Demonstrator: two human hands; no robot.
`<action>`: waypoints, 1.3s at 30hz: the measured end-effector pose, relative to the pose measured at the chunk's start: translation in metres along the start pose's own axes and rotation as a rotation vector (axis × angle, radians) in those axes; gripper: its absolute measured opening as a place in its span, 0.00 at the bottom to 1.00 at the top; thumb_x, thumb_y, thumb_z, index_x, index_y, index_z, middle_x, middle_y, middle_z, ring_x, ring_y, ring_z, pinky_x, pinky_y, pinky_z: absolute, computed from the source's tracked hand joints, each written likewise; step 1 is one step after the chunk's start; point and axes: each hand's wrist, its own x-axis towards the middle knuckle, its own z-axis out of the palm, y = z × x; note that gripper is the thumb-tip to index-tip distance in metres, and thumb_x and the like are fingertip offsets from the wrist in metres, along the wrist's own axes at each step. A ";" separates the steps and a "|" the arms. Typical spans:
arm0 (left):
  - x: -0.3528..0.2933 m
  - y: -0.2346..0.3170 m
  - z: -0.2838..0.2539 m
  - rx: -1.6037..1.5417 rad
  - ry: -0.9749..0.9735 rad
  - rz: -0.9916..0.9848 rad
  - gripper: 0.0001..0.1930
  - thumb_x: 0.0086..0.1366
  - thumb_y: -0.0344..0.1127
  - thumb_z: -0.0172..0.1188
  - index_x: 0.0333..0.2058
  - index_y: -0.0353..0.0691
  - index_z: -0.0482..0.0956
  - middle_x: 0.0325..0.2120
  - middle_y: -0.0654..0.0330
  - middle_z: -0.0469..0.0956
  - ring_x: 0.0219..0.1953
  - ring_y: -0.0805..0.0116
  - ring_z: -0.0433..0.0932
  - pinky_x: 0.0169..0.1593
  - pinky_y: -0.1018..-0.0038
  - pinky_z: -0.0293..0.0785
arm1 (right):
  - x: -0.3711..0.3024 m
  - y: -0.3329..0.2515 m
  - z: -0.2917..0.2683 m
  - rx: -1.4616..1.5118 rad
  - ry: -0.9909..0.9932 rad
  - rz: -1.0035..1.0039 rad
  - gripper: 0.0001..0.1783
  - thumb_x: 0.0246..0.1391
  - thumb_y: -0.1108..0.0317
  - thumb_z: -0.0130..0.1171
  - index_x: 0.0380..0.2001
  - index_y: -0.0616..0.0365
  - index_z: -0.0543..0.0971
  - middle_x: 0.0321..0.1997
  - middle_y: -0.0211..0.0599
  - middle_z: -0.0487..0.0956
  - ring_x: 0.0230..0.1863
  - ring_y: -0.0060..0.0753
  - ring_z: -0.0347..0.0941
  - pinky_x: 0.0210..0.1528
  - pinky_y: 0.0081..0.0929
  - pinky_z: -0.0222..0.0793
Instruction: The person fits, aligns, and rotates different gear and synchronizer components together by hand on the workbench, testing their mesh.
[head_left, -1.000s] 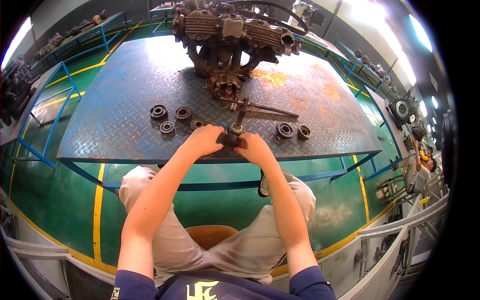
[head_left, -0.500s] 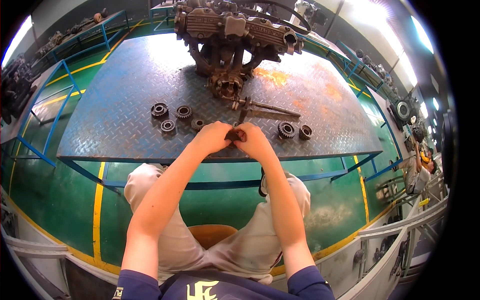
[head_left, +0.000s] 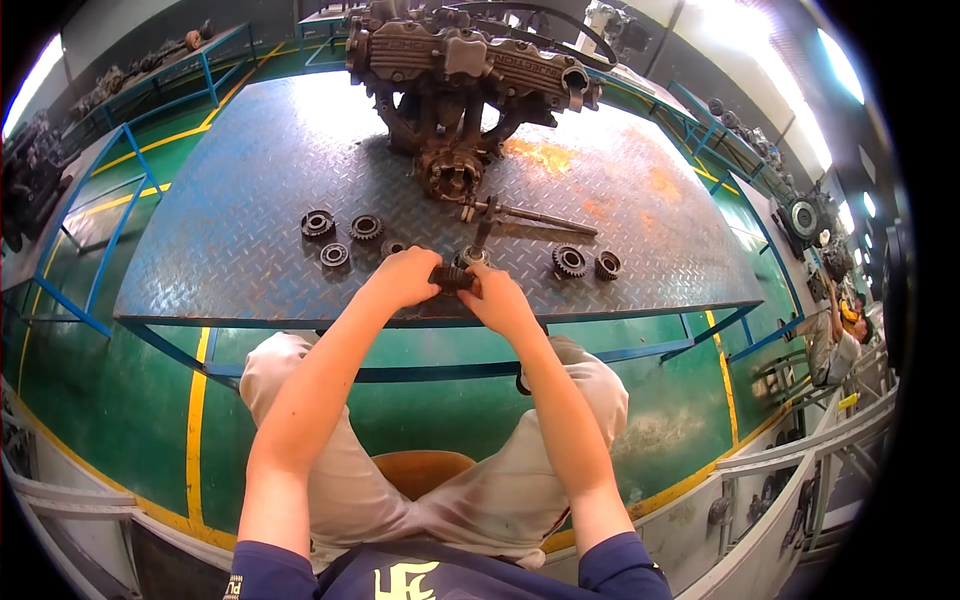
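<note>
Near the table's front edge, my left hand (head_left: 405,280) and my right hand (head_left: 497,299) grip a dark toothed gear (head_left: 455,279) between their fingertips, one on each side. Just behind the gear stands an upright metal shaft (head_left: 485,230) with a ring-shaped part (head_left: 472,257) at its foot, partly hidden by the right hand. Another small gear (head_left: 394,247) sits on the table right behind my left hand, which covers some of it. To the right of my right hand are a wide gear (head_left: 570,262) and a narrower gear (head_left: 607,265).
Farther left lie two gears (head_left: 318,224) (head_left: 366,228) and a bearing-like ring (head_left: 334,255). A long thin shaft (head_left: 545,218) rests beyond my hands. A large engine (head_left: 455,90) stands at the back of the steel-plate table (head_left: 230,200). A person (head_left: 840,345) is far right.
Both hands have come slightly toward me and apart, and the gear between them now shows more fully. The ring at the upright shaft's foot has come into sight.
</note>
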 end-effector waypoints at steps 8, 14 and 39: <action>0.007 0.007 0.009 -0.085 0.049 0.079 0.16 0.50 0.35 0.66 0.38 0.36 0.81 0.27 0.47 0.80 0.32 0.49 0.80 0.38 0.60 0.74 | -0.001 0.010 -0.019 0.040 -0.020 0.021 0.16 0.41 0.68 0.67 0.37 0.59 0.79 0.26 0.43 0.79 0.32 0.50 0.77 0.35 0.39 0.71; 0.011 0.022 0.007 -0.142 0.042 0.111 0.15 0.50 0.35 0.65 0.38 0.37 0.81 0.27 0.47 0.80 0.34 0.47 0.80 0.39 0.59 0.75 | 0.001 0.011 -0.032 0.010 0.007 -0.005 0.18 0.37 0.69 0.66 0.37 0.58 0.81 0.25 0.41 0.78 0.31 0.47 0.76 0.34 0.38 0.70; 0.003 0.007 0.004 -0.044 -0.025 0.018 0.18 0.49 0.35 0.68 0.40 0.37 0.81 0.35 0.46 0.81 0.41 0.47 0.80 0.46 0.58 0.75 | -0.002 0.017 -0.022 0.051 -0.014 0.006 0.16 0.41 0.71 0.66 0.37 0.64 0.79 0.23 0.41 0.77 0.27 0.41 0.75 0.31 0.34 0.69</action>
